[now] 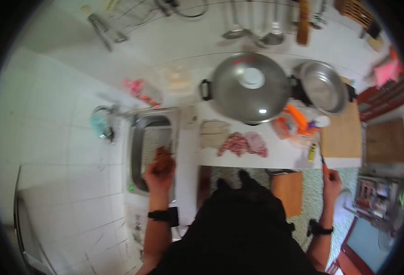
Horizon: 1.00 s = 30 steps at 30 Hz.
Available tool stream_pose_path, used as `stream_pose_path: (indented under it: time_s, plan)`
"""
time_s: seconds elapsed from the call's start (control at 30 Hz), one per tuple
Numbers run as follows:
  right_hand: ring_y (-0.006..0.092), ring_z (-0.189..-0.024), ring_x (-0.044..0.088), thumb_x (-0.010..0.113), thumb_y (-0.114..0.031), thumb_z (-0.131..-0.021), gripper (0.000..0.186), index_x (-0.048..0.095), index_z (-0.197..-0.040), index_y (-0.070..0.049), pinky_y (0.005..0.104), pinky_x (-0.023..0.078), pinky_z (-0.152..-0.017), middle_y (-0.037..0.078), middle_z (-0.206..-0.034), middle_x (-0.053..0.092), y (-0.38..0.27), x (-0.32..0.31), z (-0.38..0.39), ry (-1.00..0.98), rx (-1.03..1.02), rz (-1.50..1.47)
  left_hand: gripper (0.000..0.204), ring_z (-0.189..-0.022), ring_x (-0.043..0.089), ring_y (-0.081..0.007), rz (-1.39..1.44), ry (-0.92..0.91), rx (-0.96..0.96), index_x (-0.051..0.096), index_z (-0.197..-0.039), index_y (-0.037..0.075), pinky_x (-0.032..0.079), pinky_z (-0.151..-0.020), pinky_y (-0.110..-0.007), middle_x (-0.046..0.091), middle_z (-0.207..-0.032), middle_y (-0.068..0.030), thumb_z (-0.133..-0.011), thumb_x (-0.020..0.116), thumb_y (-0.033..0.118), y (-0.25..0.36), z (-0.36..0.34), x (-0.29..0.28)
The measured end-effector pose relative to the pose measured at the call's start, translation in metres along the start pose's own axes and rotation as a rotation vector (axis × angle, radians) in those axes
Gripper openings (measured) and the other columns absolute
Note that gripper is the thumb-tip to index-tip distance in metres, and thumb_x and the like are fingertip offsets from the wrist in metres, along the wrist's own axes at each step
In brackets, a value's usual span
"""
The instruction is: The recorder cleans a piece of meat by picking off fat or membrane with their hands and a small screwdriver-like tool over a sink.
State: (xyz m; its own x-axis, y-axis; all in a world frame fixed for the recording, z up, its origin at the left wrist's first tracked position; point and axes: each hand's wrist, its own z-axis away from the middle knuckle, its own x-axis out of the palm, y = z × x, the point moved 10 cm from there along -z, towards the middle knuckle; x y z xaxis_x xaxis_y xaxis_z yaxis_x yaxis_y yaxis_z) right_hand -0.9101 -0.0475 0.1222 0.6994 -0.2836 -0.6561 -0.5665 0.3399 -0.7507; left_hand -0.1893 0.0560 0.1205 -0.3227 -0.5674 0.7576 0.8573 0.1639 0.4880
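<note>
The sink (152, 137) is dull brushed metal. The big pot lid (250, 87) and the bowl (323, 87) beside it are smooth, shiny metal. The cutting board (343, 135) is matt pale wood. The rag (244, 144) on the counter (279, 158) is soft patterned cloth. The ladles (254, 32) on the wall are glossy metal, and the wall tiles (51, 114) look smooth and glazed.

Reddish-brown lump (163, 161) over the steel sink (138, 137); slim orange-handled knife (323, 161), blade up, by the counter edge
</note>
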Motion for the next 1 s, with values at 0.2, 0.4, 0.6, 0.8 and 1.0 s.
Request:
stream_pose_path:
  time_s: [0.2,0.4,0.6,0.8,1.0]
  plan:
    - [0.0019,-0.062,0.045,0.068,-0.008,-0.097,0.01,0.069,-0.095,0.002,0.0217,0.036,-0.057,0.0,-0.079,0.069,-0.09,0.037,0.06,-0.281,0.16,-0.144,0.056,-0.112,0.066,-0.039,-0.102,0.07,-0.039,0.056,-0.14,-0.003,0.055,-0.1,-0.053,0.067,-0.125,-0.0197,-0.089,0.059,0.021,-0.001,0.021,-0.005]
    - [0.0027,-0.07,0.057,0.072,-0.005,-0.094,0.008,0.069,-0.098,0.002,0.0217,0.048,-0.064,0.005,-0.085,0.079,-0.189,0.141,0.097,-0.626,0.03,-0.351,0.058,-0.112,0.066,-0.0368,-0.219,0.017,-0.02,0.055,-0.143,-0.002,0.054,-0.099,-0.051,0.068,-0.127,-0.0188,-0.091,0.058,0.024,0.006,0.034,0.002]
    - [0.0057,-0.08,0.066,0.073,-0.002,-0.093,0.011,0.067,-0.102,0.003,0.0224,0.054,-0.074,0.01,-0.098,0.082,-0.351,0.212,0.156,-1.003,-0.405,-0.518,0.059,-0.108,0.069,-0.0397,-0.199,0.083,0.072,0.055,-0.144,-0.002,0.058,-0.091,-0.053,0.068,-0.126,-0.0211,-0.09,0.058,0.023,0.03,0.049,0.0]
    - [0.0038,-0.078,0.067,0.077,-0.007,-0.094,0.016,0.067,-0.105,0.0,0.021,0.053,-0.068,0.007,-0.094,0.079,-0.427,0.261,0.218,-1.283,-0.388,-0.825,0.062,-0.113,0.067,-0.0387,-0.182,0.131,0.142,0.054,-0.148,0.004,0.056,-0.097,-0.054,0.066,-0.133,-0.0186,-0.089,0.059,0.023,0.053,0.072,0.012]
    - [0.0007,-0.067,0.054,0.082,-0.013,-0.091,0.02,0.07,-0.105,-0.007,0.0198,0.044,-0.06,-0.002,-0.089,0.072,-0.449,0.306,0.28,-1.362,-0.499,-0.854,0.068,-0.119,0.065,-0.0372,-0.13,0.073,0.206,0.05,-0.155,0.008,0.055,-0.102,-0.053,0.063,-0.138,-0.0172,-0.089,0.059,0.023,0.075,0.092,0.023]
